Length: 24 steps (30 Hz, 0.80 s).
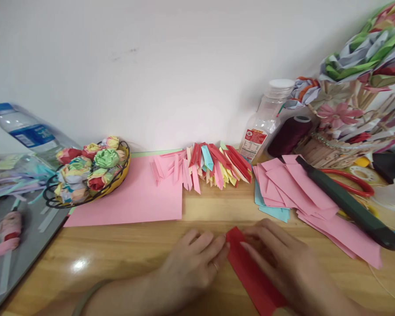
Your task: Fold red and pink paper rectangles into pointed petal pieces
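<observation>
A red paper strip (250, 270) lies slantwise on the wooden table, its far end pointing up and left. My left hand (199, 256), wearing a ring, has its fingers bent together, with the tips at the strip's far left corner. On the other side, my right hand (288, 259) grips the strip's right edge between thumb and fingers. The near end of the strip is partly hidden by the right hand and cut off by the frame. Beyond the hands stands a row of folded paper pieces (213, 164) in red, pink, yellow and blue.
Pink paper sheet (134, 193) lies left, beside a basket of paper flowers (88, 171). Cut pink slips (289, 184) sit right, under a dark green-handled cutter (352, 204). A clear bottle (261, 118), purple thread spool (291, 134) and red scissors handle (349, 180) stand nearby.
</observation>
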### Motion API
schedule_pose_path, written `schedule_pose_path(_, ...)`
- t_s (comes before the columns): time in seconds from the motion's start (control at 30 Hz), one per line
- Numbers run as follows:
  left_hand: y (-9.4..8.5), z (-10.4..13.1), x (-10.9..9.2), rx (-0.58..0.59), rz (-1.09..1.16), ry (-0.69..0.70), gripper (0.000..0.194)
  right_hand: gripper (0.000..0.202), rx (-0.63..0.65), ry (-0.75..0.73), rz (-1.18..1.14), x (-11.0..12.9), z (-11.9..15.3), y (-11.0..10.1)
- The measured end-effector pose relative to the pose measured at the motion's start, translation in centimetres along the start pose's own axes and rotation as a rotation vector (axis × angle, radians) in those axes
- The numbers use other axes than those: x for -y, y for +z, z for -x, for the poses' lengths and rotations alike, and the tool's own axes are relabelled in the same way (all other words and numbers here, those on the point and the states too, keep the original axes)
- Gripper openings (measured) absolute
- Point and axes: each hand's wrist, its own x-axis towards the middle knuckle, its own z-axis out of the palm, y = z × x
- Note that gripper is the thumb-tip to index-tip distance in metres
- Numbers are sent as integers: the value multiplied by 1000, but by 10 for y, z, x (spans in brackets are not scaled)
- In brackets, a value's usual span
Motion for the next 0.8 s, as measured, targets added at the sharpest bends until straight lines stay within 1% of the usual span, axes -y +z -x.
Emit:
schedule_pose_path(0.07,0,0,2,-1,3,0,27,11,-15,94,27,-5,-2,1)
schedule_pose_path(0.13,0,1,2,-11,10,-6,27,10,24,128,12,-7,-3,2)
schedule_pose_path(0.2,0,0,1,-9,12,-5,27,8,57,123,-23,-8,-4,3)
schedule_pose_path(0.3,-1,-1,-1,-11,24,-13,26,10,48,96,-43,-8,-4,5)
schedule_pose_path(0.37,-2,-3,-2,-50,62,-61,23,11,32,77,-30,-9,-3,6)
schedule_pose_path(0.5,-3,-11,-2,-102,236,-192,20,10,10,54,54,-7,-2,9)
schedule_pose_path(0.57,-2,-16,-1,-106,273,-231,19,12,-22,13,114,-5,-1,11)
schedule_pose_path(0.7,0,-21,1,-68,192,-314,23,18,-71,-196,224,-2,0,13)
schedule_pose_path(0.8,1,-20,1,-81,178,-304,17,22,-58,-289,219,-4,3,13)
